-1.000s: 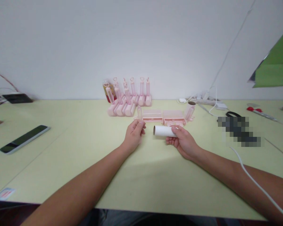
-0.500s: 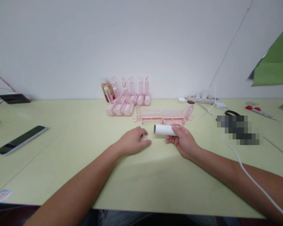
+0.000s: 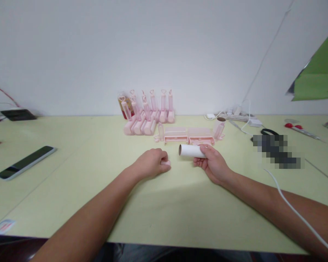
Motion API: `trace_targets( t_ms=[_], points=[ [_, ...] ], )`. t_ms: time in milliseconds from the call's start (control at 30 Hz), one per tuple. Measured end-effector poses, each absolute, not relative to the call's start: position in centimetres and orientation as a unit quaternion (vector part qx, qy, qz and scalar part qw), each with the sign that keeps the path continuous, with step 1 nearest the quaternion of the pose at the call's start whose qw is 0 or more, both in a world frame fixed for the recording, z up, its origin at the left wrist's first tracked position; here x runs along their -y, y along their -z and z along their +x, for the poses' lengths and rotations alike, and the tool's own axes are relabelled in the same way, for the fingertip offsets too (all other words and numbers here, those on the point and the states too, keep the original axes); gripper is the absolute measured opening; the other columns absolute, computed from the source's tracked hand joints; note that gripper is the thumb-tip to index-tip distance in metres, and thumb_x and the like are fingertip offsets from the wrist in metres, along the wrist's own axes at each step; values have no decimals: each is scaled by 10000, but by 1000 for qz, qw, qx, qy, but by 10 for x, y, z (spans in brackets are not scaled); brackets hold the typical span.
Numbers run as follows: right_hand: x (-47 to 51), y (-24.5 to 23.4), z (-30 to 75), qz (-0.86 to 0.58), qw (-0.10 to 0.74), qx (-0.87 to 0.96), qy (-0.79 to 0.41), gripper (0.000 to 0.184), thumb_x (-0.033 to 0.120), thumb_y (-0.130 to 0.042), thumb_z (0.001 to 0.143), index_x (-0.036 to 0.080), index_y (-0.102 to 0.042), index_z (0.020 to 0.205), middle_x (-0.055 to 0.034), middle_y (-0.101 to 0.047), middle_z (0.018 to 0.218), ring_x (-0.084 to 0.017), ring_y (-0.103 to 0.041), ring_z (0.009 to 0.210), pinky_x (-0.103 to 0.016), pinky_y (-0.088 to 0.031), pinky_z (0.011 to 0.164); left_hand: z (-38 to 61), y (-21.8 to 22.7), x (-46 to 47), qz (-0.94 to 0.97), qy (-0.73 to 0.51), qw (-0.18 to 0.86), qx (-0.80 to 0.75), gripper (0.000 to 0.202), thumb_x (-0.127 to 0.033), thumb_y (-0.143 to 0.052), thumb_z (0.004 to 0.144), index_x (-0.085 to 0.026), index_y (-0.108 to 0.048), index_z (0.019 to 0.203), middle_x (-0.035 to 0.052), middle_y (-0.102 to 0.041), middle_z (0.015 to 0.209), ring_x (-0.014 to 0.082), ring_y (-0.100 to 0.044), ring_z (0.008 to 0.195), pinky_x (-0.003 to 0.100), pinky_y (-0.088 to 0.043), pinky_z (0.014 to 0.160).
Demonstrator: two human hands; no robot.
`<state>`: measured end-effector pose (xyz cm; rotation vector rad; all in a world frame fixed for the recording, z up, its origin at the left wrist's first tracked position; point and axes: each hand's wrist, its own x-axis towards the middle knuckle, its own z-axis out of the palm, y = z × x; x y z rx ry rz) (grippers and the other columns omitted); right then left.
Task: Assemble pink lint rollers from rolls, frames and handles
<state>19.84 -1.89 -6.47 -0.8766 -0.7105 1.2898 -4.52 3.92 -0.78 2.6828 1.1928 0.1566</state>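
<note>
My right hand [image 3: 213,163] grips a white paper roll [image 3: 190,151], held level above the pale yellow table [image 3: 98,174] with its open end facing left. My left hand [image 3: 153,162] rests on the table a little to the left of the roll, fingers curled shut around a small pale pink piece [image 3: 166,162] that shows at the fingertips. Just beyond both hands lie two pink transparent cases [image 3: 188,135], side by side. Behind them stand several pink roller handles [image 3: 149,112] with heart-shaped tops, close to the wall.
A smartphone [image 3: 26,161] lies at the left. A power strip [image 3: 239,116], cables and a black object sit at the right rear. Red-handled scissors [image 3: 300,131] lie at far right. A white cable [image 3: 295,211] crosses my right forearm. A green sheet hangs at upper right.
My left hand has come down from a raised pinch to the table and curled shut over the small pink piece. My right hand kept the roll almost still.
</note>
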Motion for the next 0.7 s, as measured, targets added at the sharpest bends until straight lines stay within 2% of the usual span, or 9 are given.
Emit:
trace_targets(
  t_ms=[167,533,600,700],
  points=[
    [19,65,198,-384,655,314,-570,264,363,-710,828,193,-574,978,-10,-656,769,-127,-622,558,-261,-562,512,-46,10,-40,906,-50,102,-408,386,-430,-649,756,-204,-686,1067,84,-679,941,220,-622,789,286,-400,655],
    [19,64,199,-384,654,311,-573,258,354,-705,832,193,-568,980,-7,-650,746,-124,-613,552,-258,-558,508,-44,7,-34,897,-72,107,-423,288,-456,-660,736,-205,-711,866,57,-689,800,201,-593,674,278,-341,572],
    [19,65,199,-383,653,312,-574,259,357,-703,835,192,-569,984,-8,-650,750,-124,-613,555,-258,-558,510,-43,5,-33,893,-92,129,-422,292,-437,-654,750,-202,-714,912,52,-693,805,188,-587,664,269,-347,572],
    [19,65,199,-383,653,312,-574,256,360,-699,839,194,-570,986,-10,-652,752,-124,-614,557,-258,-557,511,-42,4,-32,890,-139,161,-403,350,-392,-626,795,-198,-705,1077,53,-704,873,165,-582,668,257,-373,595]
  ],
)
